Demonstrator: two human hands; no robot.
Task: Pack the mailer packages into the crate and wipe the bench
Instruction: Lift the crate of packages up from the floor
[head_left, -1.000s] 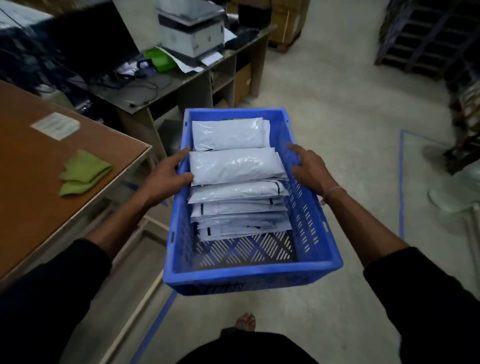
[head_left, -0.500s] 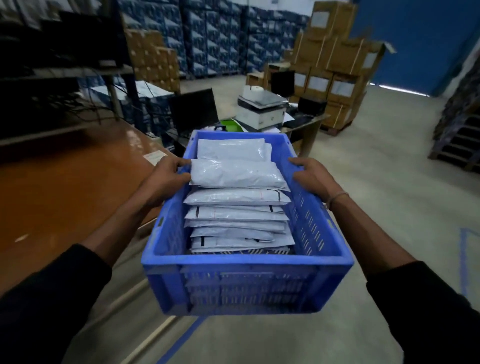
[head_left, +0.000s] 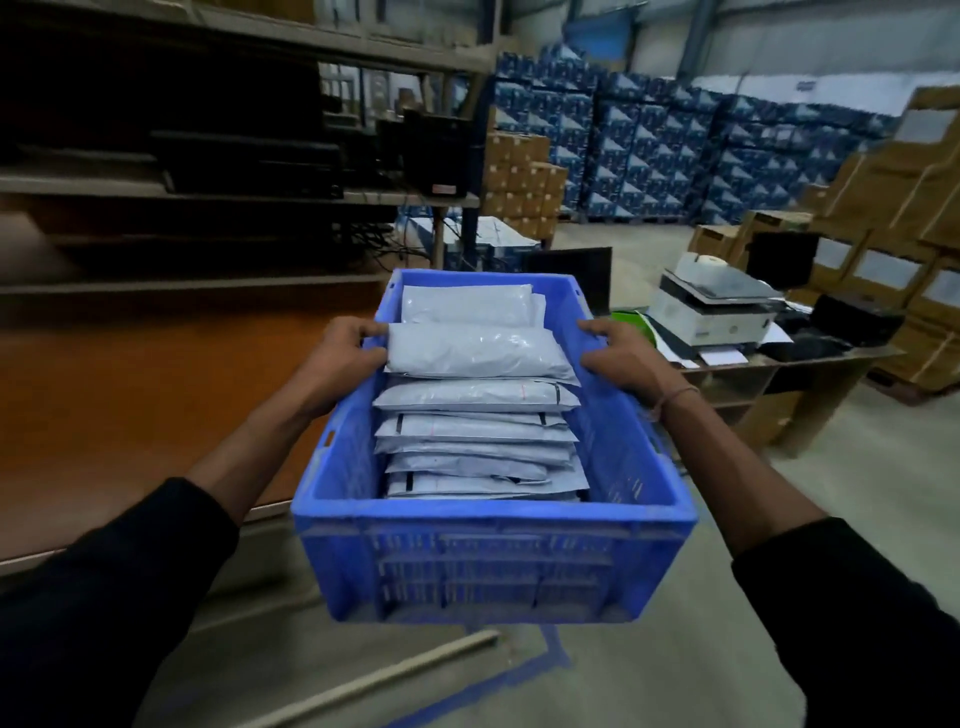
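Both hands are clamped on the blue crate (head_left: 493, 561), left hand (head_left: 340, 358) curled over the left rim, right hand (head_left: 621, 358) over the right, carrying it clear of the floor. Its long axis runs straight away from the person, the mailer packages (head_left: 478, 410) stacked inside. The brown bench (head_left: 130, 415) lies just left of the crate, nearest the left hand, so wiping likely means turning that way.

Both hands, left (head_left: 340, 358) and right (head_left: 621, 358), grip the mailer-filled (head_left: 480, 353) blue crate's (head_left: 488, 561) side rims.

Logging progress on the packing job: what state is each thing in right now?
Blue plastic crate: lifted, carried by both side rims.
White mailer packages: stacked in the crate.
Left hand: grips left rim.
Right hand: grips right rim.
Brown wooden bench: bare where visible.
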